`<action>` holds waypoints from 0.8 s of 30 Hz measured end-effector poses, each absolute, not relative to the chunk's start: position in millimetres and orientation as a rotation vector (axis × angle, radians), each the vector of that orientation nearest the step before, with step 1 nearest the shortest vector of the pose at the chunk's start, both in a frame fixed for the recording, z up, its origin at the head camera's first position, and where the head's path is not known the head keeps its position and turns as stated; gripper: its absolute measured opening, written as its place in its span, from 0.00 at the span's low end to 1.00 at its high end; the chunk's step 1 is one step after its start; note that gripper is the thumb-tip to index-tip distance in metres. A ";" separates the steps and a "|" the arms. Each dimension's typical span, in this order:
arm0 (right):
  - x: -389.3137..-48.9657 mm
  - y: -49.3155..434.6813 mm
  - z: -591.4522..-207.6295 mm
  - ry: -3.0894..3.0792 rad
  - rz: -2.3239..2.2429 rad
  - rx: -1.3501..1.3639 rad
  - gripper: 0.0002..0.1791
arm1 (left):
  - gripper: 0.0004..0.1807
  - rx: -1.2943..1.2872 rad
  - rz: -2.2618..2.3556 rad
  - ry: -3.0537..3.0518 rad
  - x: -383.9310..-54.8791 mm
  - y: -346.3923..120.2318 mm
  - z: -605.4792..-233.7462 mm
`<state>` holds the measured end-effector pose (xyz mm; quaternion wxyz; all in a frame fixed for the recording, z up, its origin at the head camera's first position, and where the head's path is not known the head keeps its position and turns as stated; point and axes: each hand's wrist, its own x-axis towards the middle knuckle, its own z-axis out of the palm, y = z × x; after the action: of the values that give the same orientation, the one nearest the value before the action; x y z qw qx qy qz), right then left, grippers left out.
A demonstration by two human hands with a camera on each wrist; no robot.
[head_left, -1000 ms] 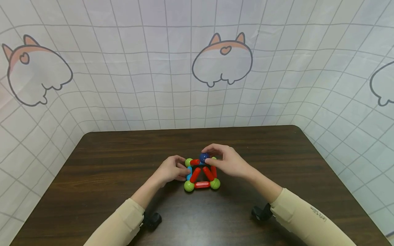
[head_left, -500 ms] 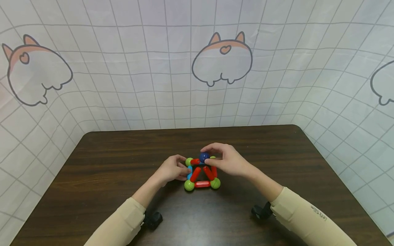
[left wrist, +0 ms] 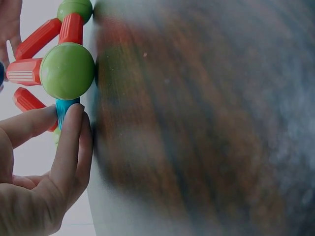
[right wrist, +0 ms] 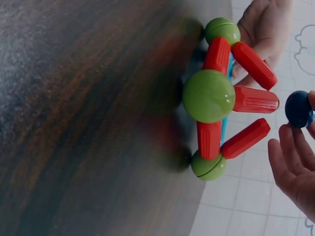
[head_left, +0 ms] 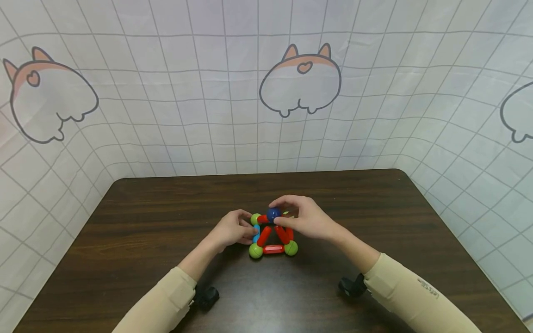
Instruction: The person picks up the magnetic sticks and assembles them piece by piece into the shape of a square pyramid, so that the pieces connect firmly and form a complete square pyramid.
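Note:
A magnetic building-stick frame of green balls (right wrist: 208, 96) and red rods (right wrist: 257, 100) sits on the table, with several red rods leaning up and inward from the corners. On its left side, my left hand (head_left: 228, 230) pinches a light blue rod (left wrist: 64, 109) between thumb and fingers, next to a green ball. My right hand (head_left: 310, 219) holds a dark blue ball (head_left: 273, 214) by thumb and fingertips over the middle of the frame. In the right wrist view, a gap shows between this ball and the tips of the leaning rods. The right fingers partly hide the frame's far right corner.
The dark wood table (head_left: 137, 240) has a grid-patterned curtain (head_left: 208, 92) with cartoon animal drawings behind it and along the sides. Black wrist cameras (head_left: 207, 299) hang beneath both cream sleeves (head_left: 420, 296), low over the tabletop.
My right hand has shifted slightly left and nearer with the dark blue ball. The left hand keeps its pinch on the light blue rod, and the frame stays in place.

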<state>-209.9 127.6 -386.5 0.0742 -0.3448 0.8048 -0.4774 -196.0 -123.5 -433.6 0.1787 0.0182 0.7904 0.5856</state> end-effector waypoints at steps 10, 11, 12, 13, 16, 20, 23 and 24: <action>-208.1 132.1 -390.7 2.482 -1.410 -0.956 0.16 | 0.29 0.066 1.648 2.245 -195.8 -123.1 -432.3; -208.0 133.5 -391.3 2.488 -1.411 -0.941 0.16 | 0.29 0.066 1.648 2.245 -195.9 -123.1 -432.3; -207.6 135.1 -391.6 2.492 -1.413 -0.929 0.16 | 0.29 0.067 1.648 2.246 -196.0 -123.0 -432.4; -207.6 136.7 -392.2 2.496 -1.413 -0.917 0.15 | 0.29 0.070 1.646 2.247 -196.0 -123.0 -432.4; -206.9 142.2 -394.5 2.498 -1.412 -0.899 0.15 | 0.29 0.075 1.637 2.258 -195.7 -123.0 -432.2; -206.0 150.2 -398.1 2.481 -1.418 -0.882 0.16 | 0.30 0.093 1.628 2.270 -194.6 -124.0 -431.3; -205.6 155.7 -400.4 2.473 -1.418 -0.868 0.16 | 0.29 0.103 1.623 2.278 -193.3 -125.3 -429.5; -205.7 157.3 -401.3 2.473 -1.415 -0.868 0.16 | 0.29 0.102 1.620 2.285 -192.5 -125.8 -428.7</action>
<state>-205.7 157.3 -401.3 0.0815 -0.2904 0.8276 -0.4734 -192.5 -125.8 -428.7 0.1684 0.0357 0.8037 0.5696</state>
